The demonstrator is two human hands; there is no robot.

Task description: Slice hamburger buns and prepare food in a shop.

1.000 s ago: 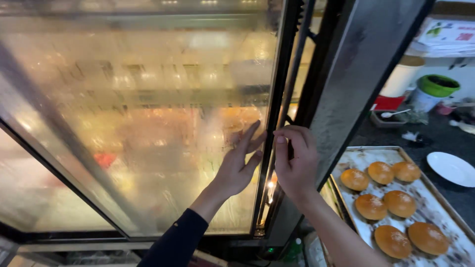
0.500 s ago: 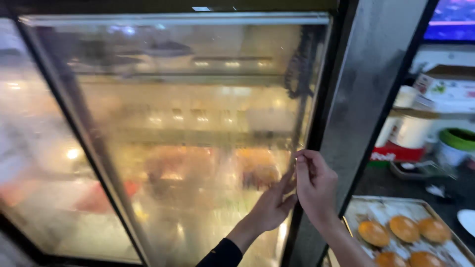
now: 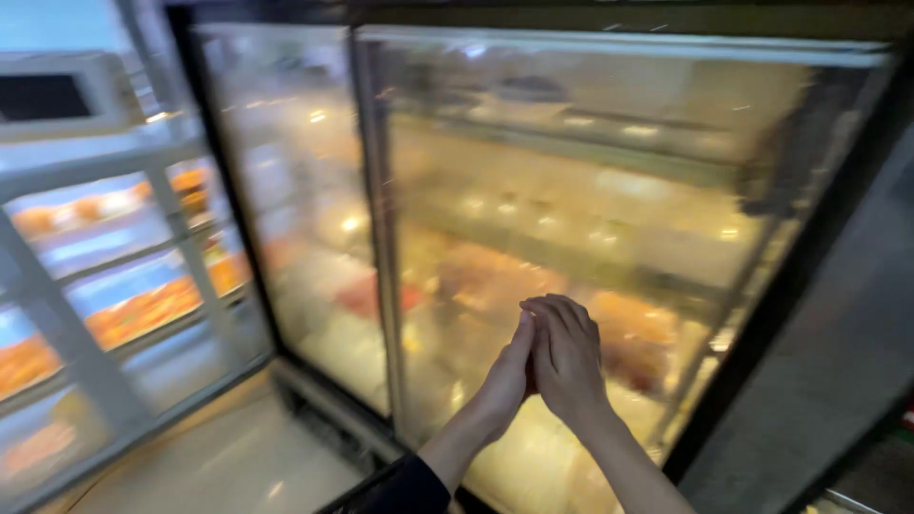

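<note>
Big glass door (image 3: 590,219) fills middle of view, straight in front of you. Glass foggy, blurry yellow and orange food on shelves behind it. Dark frame (image 3: 809,333) runs down right side. Second glass panel (image 3: 286,209) sits left of it.

Your left hand (image 3: 505,376) flat, fingers together, pressed on glass. Your right hand (image 3: 566,357) touches left one, fingers curled together. Both arms reach up from bottom.
</note>
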